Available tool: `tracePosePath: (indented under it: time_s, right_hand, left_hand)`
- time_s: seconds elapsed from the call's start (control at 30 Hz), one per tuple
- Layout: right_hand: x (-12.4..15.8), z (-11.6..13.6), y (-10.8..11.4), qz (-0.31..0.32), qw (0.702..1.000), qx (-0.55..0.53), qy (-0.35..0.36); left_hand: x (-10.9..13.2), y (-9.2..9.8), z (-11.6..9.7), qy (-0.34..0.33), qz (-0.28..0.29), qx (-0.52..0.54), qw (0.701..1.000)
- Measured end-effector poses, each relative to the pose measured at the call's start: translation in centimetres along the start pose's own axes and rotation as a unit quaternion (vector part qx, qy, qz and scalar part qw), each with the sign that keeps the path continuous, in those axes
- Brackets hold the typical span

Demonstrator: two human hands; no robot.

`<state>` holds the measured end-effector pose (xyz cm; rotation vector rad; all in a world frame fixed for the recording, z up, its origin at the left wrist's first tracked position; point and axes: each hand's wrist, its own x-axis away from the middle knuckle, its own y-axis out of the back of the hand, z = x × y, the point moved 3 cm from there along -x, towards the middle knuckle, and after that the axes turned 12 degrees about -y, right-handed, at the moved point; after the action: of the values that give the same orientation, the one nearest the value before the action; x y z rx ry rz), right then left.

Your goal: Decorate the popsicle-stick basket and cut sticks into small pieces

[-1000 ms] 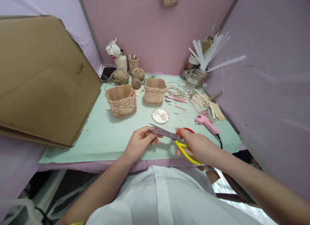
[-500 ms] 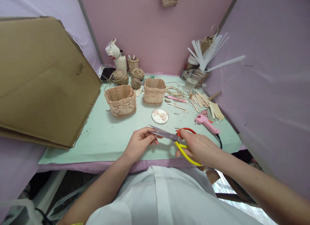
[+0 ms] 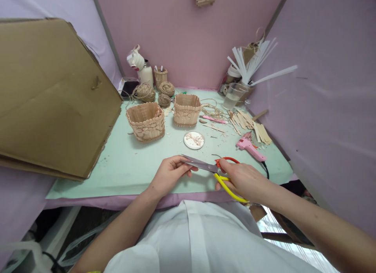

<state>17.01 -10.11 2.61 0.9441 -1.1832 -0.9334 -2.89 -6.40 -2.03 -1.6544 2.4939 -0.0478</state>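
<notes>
Well, at lower centre I have the right hand (image 3: 245,181) gripping the scissors (image 3: 210,167) by their red and yellow handles. Their blade tips meet the left hand (image 3: 170,171), whose fingers are drawn narrow; what they pinch I cannot tell. Whether the pink glue gun (image 3: 253,150) at right or cream bottle (image 3: 146,75) at upper left bears lettering, I cannot make out.

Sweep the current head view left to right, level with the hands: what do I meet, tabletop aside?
Brown cardboard → left hand → scissors (blade tips at the left hand) → right hand (on the handles) → black cord → purple partition.
</notes>
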Motion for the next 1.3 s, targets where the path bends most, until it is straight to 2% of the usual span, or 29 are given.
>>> tracePosePath:
  time_s: [0.27, 0.47, 0.77, 1.13, 1.3]
  right_hand:
    - [0.1, -0.2, 0.1, 0.056, 0.995, -0.078, 0.020]
    - [-0.8, -1.5, 0.3, 0.027, 0.986, -0.162, -0.008]
    - [-1.6, -1.0, -0.9, 0.063, 0.947, -0.314, -0.021]
    - [-1.7, -0.1, -0.9, 0.067, 0.930, -0.361, -0.028]
    - [-2.1, 0.7, -0.7, 0.025, 0.920, -0.388, -0.051]
  left_hand:
    - [-0.1, -0.3, 0.1, 0.026, 0.029, 0.026, 0.999]
    - [-0.2, -0.2, 0.4, 0.042, -0.004, 0.050, 0.998]
    - [-0.3, 0.0, 0.4, 0.034, -0.029, 0.118, 0.992]
    - [-0.3, -0.1, -0.1, 0.011, -0.046, 0.115, 0.992]
    - [-0.3, -0.3, 0.0, 0.000, -0.036, 0.096, 0.995]
